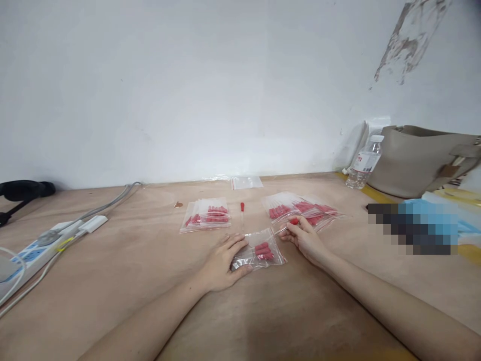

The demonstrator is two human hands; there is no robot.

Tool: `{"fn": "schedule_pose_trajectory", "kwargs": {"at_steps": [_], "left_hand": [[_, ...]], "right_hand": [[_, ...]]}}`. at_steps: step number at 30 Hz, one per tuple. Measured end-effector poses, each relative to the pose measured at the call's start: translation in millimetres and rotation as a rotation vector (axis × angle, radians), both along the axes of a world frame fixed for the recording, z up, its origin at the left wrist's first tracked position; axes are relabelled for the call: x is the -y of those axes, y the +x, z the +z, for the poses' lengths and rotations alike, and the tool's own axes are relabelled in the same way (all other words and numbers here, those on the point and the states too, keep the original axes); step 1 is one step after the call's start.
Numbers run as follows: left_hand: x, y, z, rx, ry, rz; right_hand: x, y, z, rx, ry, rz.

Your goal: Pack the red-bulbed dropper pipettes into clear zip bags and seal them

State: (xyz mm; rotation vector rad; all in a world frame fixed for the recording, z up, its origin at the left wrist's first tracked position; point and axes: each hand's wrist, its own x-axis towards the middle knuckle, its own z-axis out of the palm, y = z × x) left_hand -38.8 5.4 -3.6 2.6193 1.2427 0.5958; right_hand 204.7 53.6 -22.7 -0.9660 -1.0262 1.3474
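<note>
A small clear zip bag (259, 252) with a few red-capped pieces inside lies on the wooden table (158, 260). My left hand (223, 263) rests flat on the bag's left edge, thumb under its lower corner. My right hand (305, 239) pinches a thin clear dropper with a red bulb (294, 221) just right of the bag's mouth. One loose red-tipped dropper (242, 213) lies behind the bag.
A stack of filled bags (206, 215) lies at back left, another pile (300, 208) behind my right hand. Empty clear bags (247, 182) lie by the wall. A power strip with cables (48, 240) is left; a water bottle (364, 163) and beige bag (417, 160) right.
</note>
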Motion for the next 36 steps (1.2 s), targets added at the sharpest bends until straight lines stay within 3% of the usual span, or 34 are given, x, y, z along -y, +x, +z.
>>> {"fn": "schedule_pose_trajectory", "kwargs": {"at_steps": [6,14,17,20,23,31,36], "left_hand": [[-1,-1,-1.2,-0.004,-0.001,-0.006],[-1,-1,-0.1,-0.016,-0.005,-0.002],[-1,-1,-0.3,-0.022,0.002,-0.001],[-1,-2,-1.0,-0.034,0.007,0.003],[-1,-2,-1.8,-0.053,0.011,0.01],[0,-1,-0.2,-0.076,0.017,0.02],[-1,-1,0.0,-0.058,0.027,0.005]], "right_hand": [[4,-3,2.7,0.004,0.006,-0.013],[-1,-3,6.8,0.307,0.028,0.282],[-6,-3,9.4,0.441,0.103,0.372],[-5,-5,12.5,0.541,0.188,0.372],[-1,-8,14.1,0.496,0.213,0.378],[-3,-17,8.5,0.579,0.002,0.15],[4,-21,8.4,0.463,0.013,0.188]]}}
